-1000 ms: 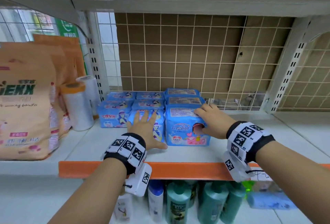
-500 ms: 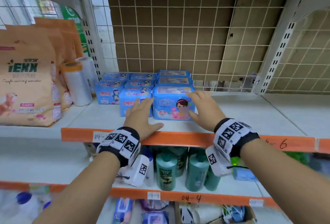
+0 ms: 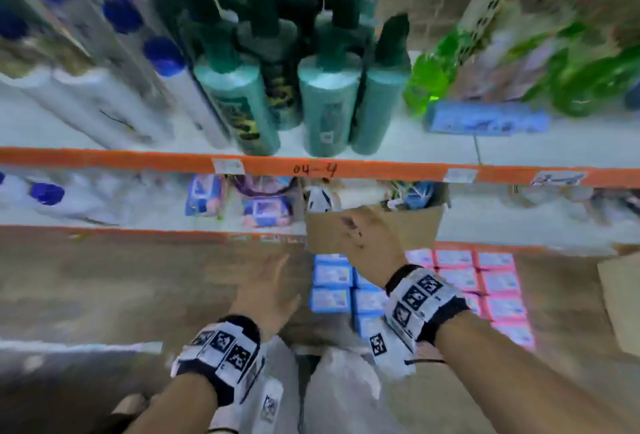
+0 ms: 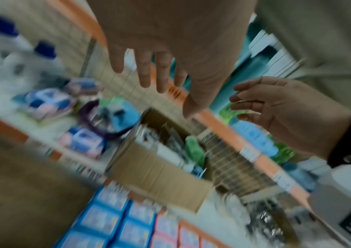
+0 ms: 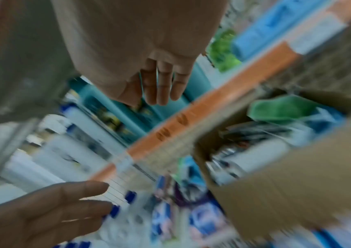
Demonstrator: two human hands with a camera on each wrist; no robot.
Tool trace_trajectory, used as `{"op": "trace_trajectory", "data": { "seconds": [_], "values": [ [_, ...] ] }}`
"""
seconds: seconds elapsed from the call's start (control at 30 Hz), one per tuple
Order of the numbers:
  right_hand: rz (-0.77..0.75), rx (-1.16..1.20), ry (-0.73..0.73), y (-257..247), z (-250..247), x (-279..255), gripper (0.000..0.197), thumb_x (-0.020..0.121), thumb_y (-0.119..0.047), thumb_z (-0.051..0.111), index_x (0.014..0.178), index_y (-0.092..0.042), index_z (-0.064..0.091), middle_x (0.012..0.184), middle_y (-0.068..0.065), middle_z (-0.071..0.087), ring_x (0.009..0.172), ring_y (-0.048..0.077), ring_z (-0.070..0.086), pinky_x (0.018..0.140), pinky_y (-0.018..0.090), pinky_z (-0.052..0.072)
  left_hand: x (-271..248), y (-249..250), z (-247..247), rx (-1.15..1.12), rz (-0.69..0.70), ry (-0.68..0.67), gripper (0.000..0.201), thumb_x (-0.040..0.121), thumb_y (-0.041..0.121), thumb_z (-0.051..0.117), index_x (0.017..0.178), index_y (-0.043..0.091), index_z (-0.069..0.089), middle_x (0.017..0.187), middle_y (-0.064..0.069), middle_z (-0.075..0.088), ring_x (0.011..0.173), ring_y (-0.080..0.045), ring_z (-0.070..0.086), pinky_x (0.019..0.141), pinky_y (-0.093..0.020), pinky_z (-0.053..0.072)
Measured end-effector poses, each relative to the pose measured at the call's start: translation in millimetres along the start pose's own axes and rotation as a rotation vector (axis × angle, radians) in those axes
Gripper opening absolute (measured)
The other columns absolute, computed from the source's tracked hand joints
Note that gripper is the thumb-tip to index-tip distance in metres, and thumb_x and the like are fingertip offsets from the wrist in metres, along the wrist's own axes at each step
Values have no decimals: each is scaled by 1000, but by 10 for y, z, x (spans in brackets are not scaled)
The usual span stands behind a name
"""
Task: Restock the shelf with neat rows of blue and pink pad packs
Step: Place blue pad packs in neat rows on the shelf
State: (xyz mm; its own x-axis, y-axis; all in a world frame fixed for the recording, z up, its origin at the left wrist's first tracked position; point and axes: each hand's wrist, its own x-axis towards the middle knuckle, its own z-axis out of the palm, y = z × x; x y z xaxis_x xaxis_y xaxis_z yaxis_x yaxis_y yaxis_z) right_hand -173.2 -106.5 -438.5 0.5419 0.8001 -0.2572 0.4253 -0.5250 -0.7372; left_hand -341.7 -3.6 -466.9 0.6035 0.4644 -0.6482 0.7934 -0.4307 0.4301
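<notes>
The views are motion-blurred. Blue pad packs (image 3: 331, 289) and pink pad packs (image 3: 498, 282) lie in rows low down, below the bottom shelf, label side up. They show again in the left wrist view as blue packs (image 4: 111, 223) and pink packs (image 4: 170, 233). My left hand (image 3: 273, 283) hovers just left of the blue packs, fingers straight and spread, holding nothing. My right hand (image 3: 367, 243) hangs above the packs in front of a cardboard box, fingers loosely bent, empty. The wrist views confirm both the left hand (image 4: 149, 72) and the right hand (image 5: 159, 83) are empty.
A cardboard box (image 3: 419, 229) of mixed goods sits on the bottom shelf right behind my right hand. Teal bottles (image 3: 327, 101) and white blue-capped bottles (image 3: 104, 101) fill the shelf above, behind an orange edge (image 3: 138, 159). A cardboard flap (image 3: 621, 298) stands at the right.
My view has swung down from the upper shelf to the floor. Both hands have left the blue packs on that shelf and dropped, empty, towards the packs below.
</notes>
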Motion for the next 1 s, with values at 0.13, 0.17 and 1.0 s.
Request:
{"op": "trace_trajectory", "data": {
  "seconds": [0.13,0.17,1.0],
  "values": [
    [265,-5,-81,1150,715,-204,27,86,-1,53,113,4,57,109,20,57,101,30,54,84,24,34,564,-461,891,60,-49,-191,73,84,25,60,146,21,22,148,-5,30,135,-21,32,107,-29,30],
    [308,-21,-113,1416,907,-226,27,86,-2,53,111,3,57,108,19,57,99,30,54,81,24,33,749,-584,1105,85,-72,-231,74,84,25,60,146,20,21,148,-5,29,135,-22,32,107,-31,30],
    [299,-662,-295,4445,3475,1190,80,76,-40,71,134,-6,28,136,15,28,124,33,30,100,39,35,3350,-2048,4160,338,25,-33,110,74,20,72,148,23,-9,137,-10,30,119,-31,38,94,-41,36]
  ]
}}
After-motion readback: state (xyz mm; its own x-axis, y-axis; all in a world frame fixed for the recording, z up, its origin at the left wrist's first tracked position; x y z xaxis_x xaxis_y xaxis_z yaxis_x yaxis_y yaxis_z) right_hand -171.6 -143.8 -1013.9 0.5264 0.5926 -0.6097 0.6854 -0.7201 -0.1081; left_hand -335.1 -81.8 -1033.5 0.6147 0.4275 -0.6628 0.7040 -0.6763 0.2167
